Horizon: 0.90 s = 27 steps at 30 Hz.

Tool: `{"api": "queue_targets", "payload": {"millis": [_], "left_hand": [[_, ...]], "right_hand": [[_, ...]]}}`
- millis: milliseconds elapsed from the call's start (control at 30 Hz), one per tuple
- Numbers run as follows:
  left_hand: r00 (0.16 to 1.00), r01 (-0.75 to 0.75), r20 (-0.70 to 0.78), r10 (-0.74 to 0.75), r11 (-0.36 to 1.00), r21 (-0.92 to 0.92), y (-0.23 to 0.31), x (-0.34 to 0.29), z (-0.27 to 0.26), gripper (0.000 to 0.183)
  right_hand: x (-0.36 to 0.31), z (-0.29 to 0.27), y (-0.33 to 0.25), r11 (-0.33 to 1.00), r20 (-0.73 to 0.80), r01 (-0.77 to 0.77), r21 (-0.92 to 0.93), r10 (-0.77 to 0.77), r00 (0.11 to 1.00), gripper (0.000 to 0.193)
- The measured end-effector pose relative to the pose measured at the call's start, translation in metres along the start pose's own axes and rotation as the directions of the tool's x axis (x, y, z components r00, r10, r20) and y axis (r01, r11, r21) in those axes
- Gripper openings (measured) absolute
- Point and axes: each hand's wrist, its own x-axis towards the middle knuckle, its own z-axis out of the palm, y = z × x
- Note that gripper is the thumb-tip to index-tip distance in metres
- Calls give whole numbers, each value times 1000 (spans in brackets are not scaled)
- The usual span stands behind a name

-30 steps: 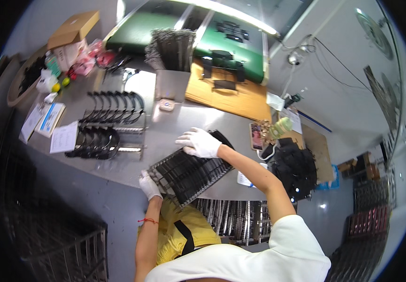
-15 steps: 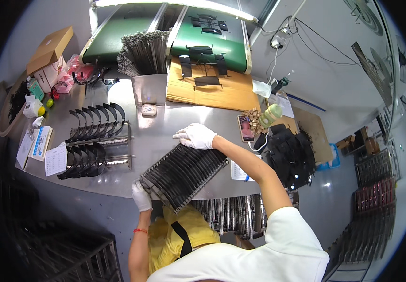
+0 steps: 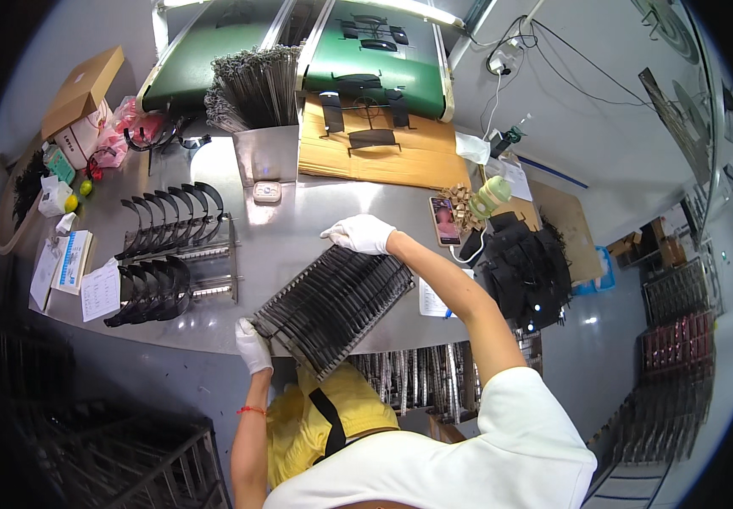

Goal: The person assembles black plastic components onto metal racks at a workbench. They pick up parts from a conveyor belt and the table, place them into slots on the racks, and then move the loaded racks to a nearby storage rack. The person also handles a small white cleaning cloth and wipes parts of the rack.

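Rack of black parts (image 3: 332, 307) now turned more slantwise across steel table (image 3: 298, 220) – left hand (image 3: 253, 346) gripping near corner, right hand (image 3: 359, 233) clasping far edge, fingers closed – seemingly mid-repositioning.

— Bright overhead light, strong white glare on the bare steel tabletop (image 3: 298, 222) just below the small square tin.
— Fisheye bending at the rim too, straight edges curving, black vignette all round.
— Sharp in the middle; soft and dim toward the lower left, dark wire crates (image 3: 129, 458) nearly lost in shadow.
— Short shadows only, no motion blur.
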Motion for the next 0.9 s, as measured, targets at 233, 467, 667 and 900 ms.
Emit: {"api": "queue_targets", "payload": {"millis": [233,467,667,900], "left_hand": [[729,684,247,-639,662,-306,113,1,-7,41],[995,-32,101,-8,923,383,70,18,6,48],[877,-284,474,-82,708,647,99,50,-14,42],[896,-287,431,-103,605,743,118,20,0,30]], "right_hand": [[-7,1,7,995,20,-82,-50,83,996,45],[-8,3,-2,990,14,-130,-49,131,991,43],[-17,12,5,988,-68,-151,14,152,986,42],[-18,15,11,983,-87,-168,69,174,981,42]]}}
